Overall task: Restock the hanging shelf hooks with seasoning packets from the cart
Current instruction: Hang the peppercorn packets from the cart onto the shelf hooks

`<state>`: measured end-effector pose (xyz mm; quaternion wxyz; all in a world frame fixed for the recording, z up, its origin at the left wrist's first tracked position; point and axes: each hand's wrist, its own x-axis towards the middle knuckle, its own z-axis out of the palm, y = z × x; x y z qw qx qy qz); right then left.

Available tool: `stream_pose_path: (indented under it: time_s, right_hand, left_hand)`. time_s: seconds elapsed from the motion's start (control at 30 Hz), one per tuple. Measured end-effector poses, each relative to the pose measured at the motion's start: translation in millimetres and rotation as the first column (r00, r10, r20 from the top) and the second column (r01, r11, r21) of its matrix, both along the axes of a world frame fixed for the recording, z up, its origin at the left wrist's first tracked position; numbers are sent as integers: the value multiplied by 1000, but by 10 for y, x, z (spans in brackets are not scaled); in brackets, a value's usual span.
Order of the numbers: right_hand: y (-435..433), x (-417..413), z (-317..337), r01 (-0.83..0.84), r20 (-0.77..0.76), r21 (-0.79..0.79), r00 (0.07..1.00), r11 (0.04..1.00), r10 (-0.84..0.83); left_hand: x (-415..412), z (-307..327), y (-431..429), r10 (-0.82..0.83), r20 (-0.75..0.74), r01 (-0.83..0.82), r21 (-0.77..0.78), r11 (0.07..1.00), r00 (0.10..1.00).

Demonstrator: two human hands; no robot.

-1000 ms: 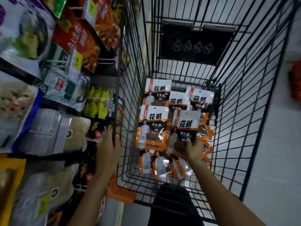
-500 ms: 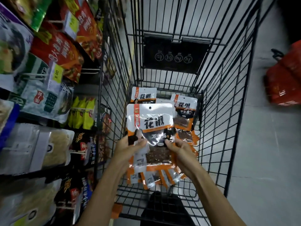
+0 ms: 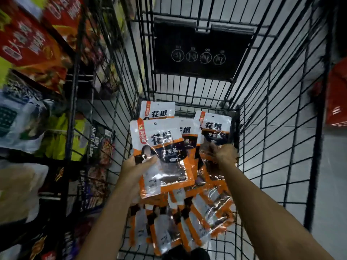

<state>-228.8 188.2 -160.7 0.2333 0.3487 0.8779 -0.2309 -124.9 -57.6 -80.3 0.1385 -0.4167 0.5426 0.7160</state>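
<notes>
Inside the black wire cart (image 3: 277, 139) lie several orange-and-white seasoning packets (image 3: 189, 222) with black characters. My left hand (image 3: 137, 166) grips one packet (image 3: 161, 156) by its left edge and holds it lifted above the pile, thumb across its front. My right hand (image 3: 224, 153) is closed on the lower part of another packet (image 3: 215, 128) at the right side of the cart. Two more packets stand behind these, partly hidden.
Hanging shelf hooks on the left carry red packets (image 3: 28, 45), pale bags (image 3: 16, 119) and yellow-green packets (image 3: 62, 136), close against the cart's left wall. A black plastic flap (image 3: 199, 53) hangs on the cart's far end. A red basket (image 3: 336, 94) sits on the grey floor at right.
My right hand has let go of the raised packet and moved right onto another packet. The left hand alone now holds the first packet, tilted left. The view has shifted closer.
</notes>
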Motion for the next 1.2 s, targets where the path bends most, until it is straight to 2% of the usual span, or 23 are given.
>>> stream_pose_path:
  time_s: [0.1, 0.2, 0.27, 0.33, 0.4, 0.5, 0.57, 0.77, 0.87, 0.97, 1.1, 1.2]
  right_hand:
    - [-37, -47, -24, 35, -29, 26, 999, 999, -34]
    - [-107, -54, 53, -29, -95, 131, 995, 991, 41]
    - [-158, -74, 95, -67, -133, 143, 987, 987, 87]
    - [-209, -100, 115, -56, -187, 78, 980, 995, 70]
    - [-238, -119, 133, -1, -242, -103, 970, 995, -24]
    - [-247, -91, 210, 113, -234, -393, 948, 912, -218]
    - [-199, -43, 276, 139, -249, -440, 930, 887, -269]
    - [33, 236, 843, 173, -360, -407, 872, 897, -332]
    - [66, 457, 1287, 104, -432, -416, 852, 904, -296]
    - [50, 721, 1774, 21, -440, -529, 848, 849, -295]
    - [-9, 1093, 2525, -206, -453, -665, 876, 718, -167]
    - [-81, 1419, 3148, -419, -528, -704, 849, 573, -28]
  left_hand:
    - [66, -10, -39, -5, 2, 5, 6, 1000, 1000]
    - [125, 41, -50, -17, -18, 17, -18, 1000, 1000]
    - [146, 82, -39, -15, -38, 15, -21, 1000, 999]
    - [161, 113, -32, -10, -60, 9, -12, 1000, 998]
    - [172, 155, -18, -4, -87, 4, -3, 1000, 996]
    - [209, 232, 1, 16, -110, -17, -11, 1000, 994]
    - [244, 312, 10, 35, -125, -38, -19, 999, 992]
    - [415, 875, 112, 67, -154, -69, -5, 998, 986]
    - [531, 1301, 177, 105, -197, -109, -10, 994, 975]
    - [729, 1793, 260, 124, -287, -158, -100, 982, 950]
    - [1228, 2448, 280, 192, -399, -301, -229, 926, 896]
    - [1821, 2962, 252, 237, -504, -426, -301, 853, 831]
